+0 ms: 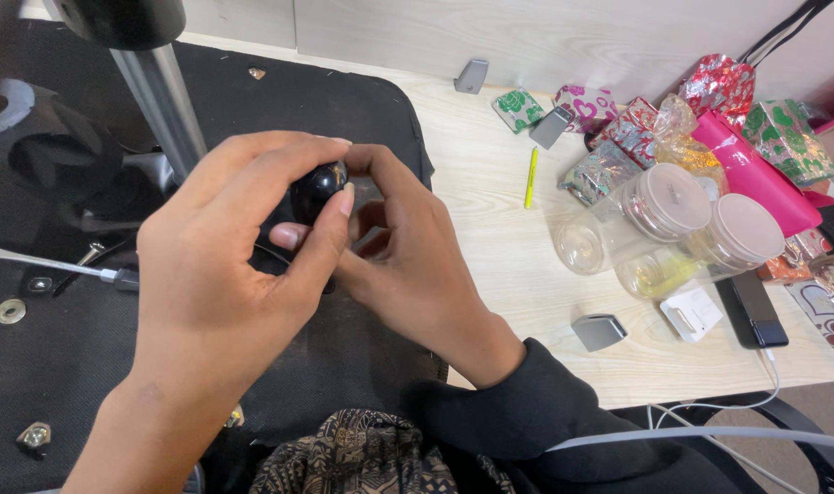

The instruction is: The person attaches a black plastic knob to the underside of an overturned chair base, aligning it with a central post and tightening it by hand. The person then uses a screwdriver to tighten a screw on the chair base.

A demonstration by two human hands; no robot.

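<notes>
left hand point(225, 265) + right hand point(408, 265): both pinch 1 black knob point(316, 189) | 2 clear jars point(655, 229) | 1 yellow pen point(530, 177)

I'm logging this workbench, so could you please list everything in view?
Glossy ball: one, black, pinched between both hands.
Mat: one, black, left half of desk.
Screwdriver: one, silver shaft, on mat.
Metal post: one, silver, upper left.
Desk: one, pale wood.
Marker: one, yellow, on desk.
Jars: two, clear, beige lids, lying right.
Wrapped parcels: several, foil, upper right.
Phone: one, black, right edge.
Left hand: one, on ball.
Right hand: one, dark sleeve, on ball.
</notes>
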